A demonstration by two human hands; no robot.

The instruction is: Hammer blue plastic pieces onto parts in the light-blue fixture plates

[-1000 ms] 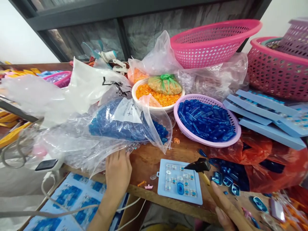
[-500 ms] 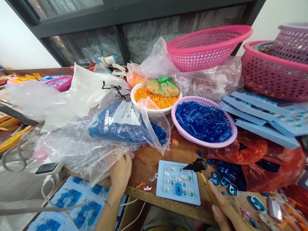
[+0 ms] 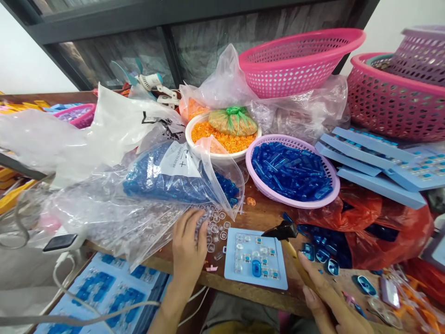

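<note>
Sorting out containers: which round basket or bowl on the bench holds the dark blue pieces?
The lilac basket, right of the white bowl of orange rings; the pink baskets behind show none.

A worn wooden table [image 3: 259, 218] stands before a dark-framed window [image 3: 167, 32] between white walls [image 3: 21, 60], in daylight.

Both hands — left hand [image 3: 189, 243] and right hand [image 3: 328, 297] — are bare, without gloves, rings or watch; forearms unsleeved, fingernails short and unpainted.

Small clear plastic rings [image 3: 216, 224] lie scattered flat on the wooden table; a light-blue tray [image 3: 256, 260] just beside.
</note>
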